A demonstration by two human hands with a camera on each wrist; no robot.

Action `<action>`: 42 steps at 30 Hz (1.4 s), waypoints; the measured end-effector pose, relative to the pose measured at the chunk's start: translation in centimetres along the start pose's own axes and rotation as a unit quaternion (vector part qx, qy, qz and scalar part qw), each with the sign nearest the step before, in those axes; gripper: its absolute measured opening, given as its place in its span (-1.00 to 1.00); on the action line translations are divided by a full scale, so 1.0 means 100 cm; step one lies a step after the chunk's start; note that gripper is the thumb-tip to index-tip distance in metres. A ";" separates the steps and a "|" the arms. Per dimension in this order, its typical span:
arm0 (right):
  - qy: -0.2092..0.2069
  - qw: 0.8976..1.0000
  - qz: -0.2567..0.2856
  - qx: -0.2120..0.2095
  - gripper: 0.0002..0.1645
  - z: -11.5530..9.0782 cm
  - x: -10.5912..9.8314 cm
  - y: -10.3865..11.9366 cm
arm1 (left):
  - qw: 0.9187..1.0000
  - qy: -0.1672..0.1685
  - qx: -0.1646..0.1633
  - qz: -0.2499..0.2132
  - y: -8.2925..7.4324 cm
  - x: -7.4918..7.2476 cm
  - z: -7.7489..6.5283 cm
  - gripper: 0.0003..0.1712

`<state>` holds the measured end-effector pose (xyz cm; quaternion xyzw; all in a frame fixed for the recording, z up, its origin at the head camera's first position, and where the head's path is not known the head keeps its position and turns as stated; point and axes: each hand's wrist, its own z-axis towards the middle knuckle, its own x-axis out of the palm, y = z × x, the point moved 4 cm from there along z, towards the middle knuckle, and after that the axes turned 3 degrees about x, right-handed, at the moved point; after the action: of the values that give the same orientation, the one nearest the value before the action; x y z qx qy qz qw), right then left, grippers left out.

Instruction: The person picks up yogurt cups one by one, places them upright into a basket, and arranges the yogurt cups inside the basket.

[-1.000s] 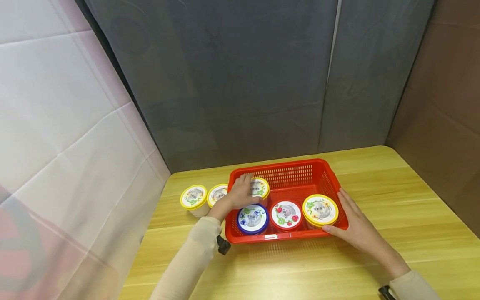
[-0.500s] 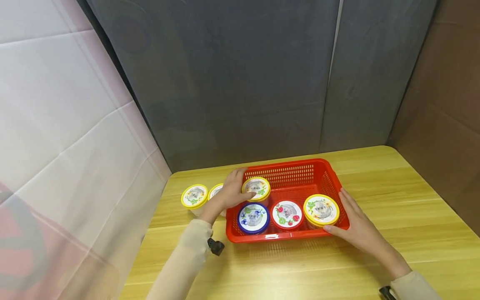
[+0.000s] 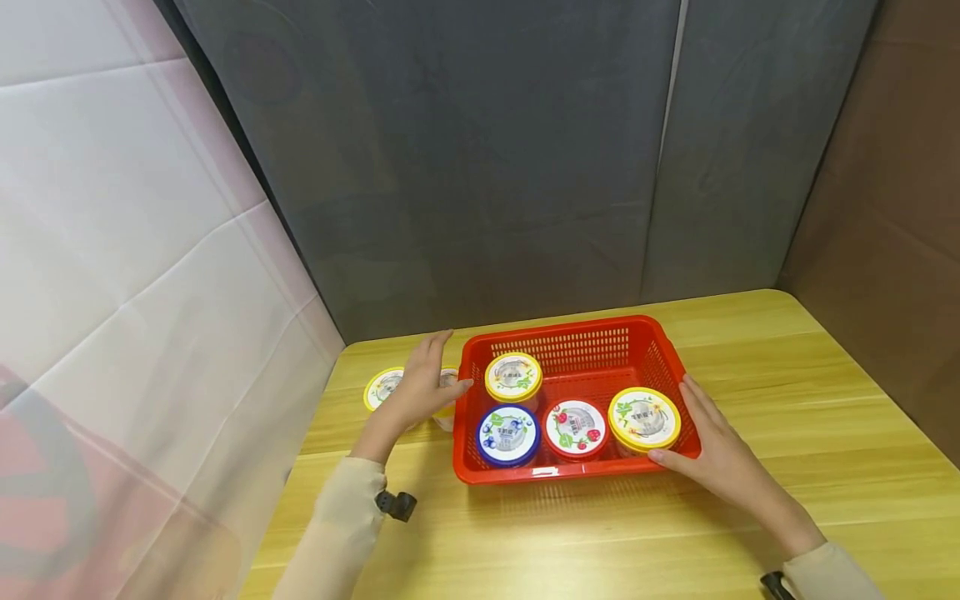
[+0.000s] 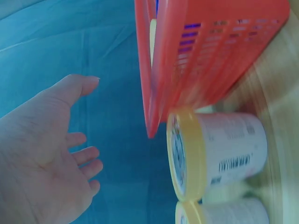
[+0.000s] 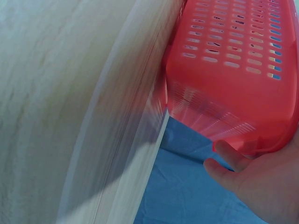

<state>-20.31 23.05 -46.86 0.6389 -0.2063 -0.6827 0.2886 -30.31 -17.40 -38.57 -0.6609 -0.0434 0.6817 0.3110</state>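
Observation:
My left hand (image 3: 418,387) is spread above two yellow-lidded tubs on the table, left of the red plastic basket (image 3: 555,477). It holds nothing and partly covers the tub lids (image 3: 384,385). In the left wrist view, the left hand (image 4: 51,149) is apart from the basket wall (image 4: 210,60) and a white tub (image 4: 229,149). My right hand (image 3: 720,454) grips the basket's front right corner, thumb over the rim, fingers along the outer side. Inside the basket stand a blue-lidded tub (image 3: 507,435), a red-lidded tub (image 3: 576,429) and yellow-lidded tubs (image 3: 513,377) at back left and front right.
The wooden table (image 3: 795,400) extends around the basket. A dark grey panel (image 3: 487,167) rises behind it, with a white fabric wall (image 3: 150,250) at the left and a brown one (image 3: 885,183) at the right.
My left hand has moved left, away from the back-left yellow-lidded tub and out over the basket's left rim. The right hand stays at the basket's corner.

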 end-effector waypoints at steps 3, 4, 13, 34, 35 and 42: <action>0.000 1.000 -0.001 -0.001 0.46 0.000 0.000 0.000 | 1.000 -0.008 -0.001 0.001 0.009 -0.006 -0.006 0.04; 0.000 1.000 -0.001 -0.002 0.46 0.000 0.000 0.000 | 1.000 -0.010 -0.001 0.003 0.011 -0.008 -0.008 0.03; 0.005 1.000 0.003 0.000 0.45 0.000 -0.001 0.001 | 0.999 -0.043 -0.005 0.014 0.031 -0.022 -0.021 0.01; 0.009 1.000 0.004 0.005 0.45 -0.001 -0.001 0.001 | 0.998 -0.043 -0.047 -0.003 0.073 -0.029 -0.048 0.04; 0.009 1.000 0.004 0.005 0.45 -0.001 -0.001 0.001 | 0.998 -0.042 -0.050 -0.002 0.075 -0.028 -0.048 0.04; 0.007 1.000 0.006 0.003 0.45 -0.001 0.000 0.000 | 0.997 -0.039 -0.071 0.001 0.091 -0.023 -0.046 0.06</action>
<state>-20.23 23.05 -46.81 0.6431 -0.2096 -0.6762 0.2921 -29.53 -27.45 -41.40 -0.6540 -0.1028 0.7026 0.2608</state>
